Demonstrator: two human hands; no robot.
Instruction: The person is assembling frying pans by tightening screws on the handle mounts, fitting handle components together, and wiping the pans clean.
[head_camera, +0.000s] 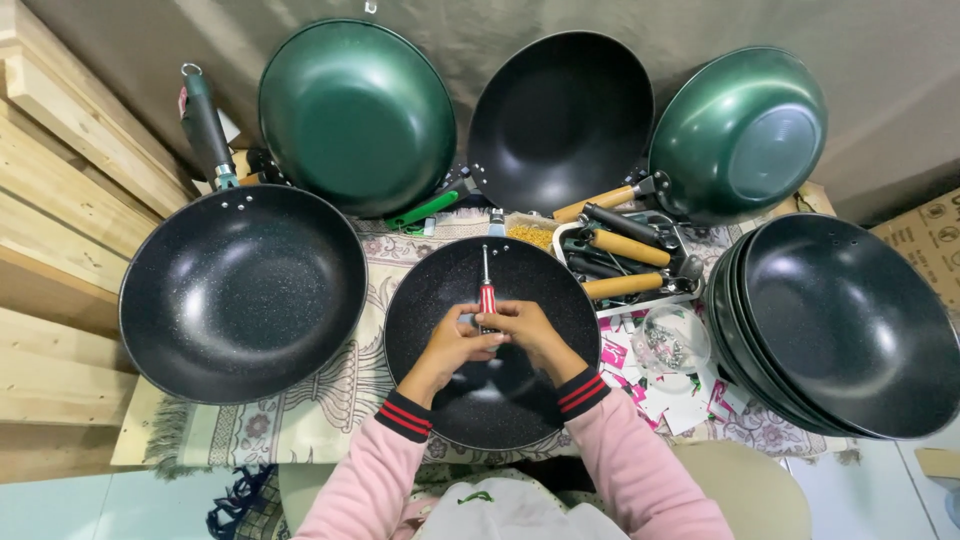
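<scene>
Both hands meet over a black speckled wok (440, 400) lying on the patterned cloth in front of me. My right hand (528, 332) and my left hand (455, 340) together grip the red-and-clear handle of a screwdriver (487, 290). Its metal shaft points away from me across the pan's inside. Pink sleeves with red-and-black striped cuffs cover both wrists.
A handled black wok (240, 290) lies at left, and a stack of black woks (850, 320) at right. Two green woks (355, 115) (740, 130) and a black wok (560, 115) lean against the back wall. Wooden pan handles (625, 265), a clear bag of screws (672, 340) and pink-and-white leaflets (690, 395) lie nearby. Wooden planks (50, 200) are at far left.
</scene>
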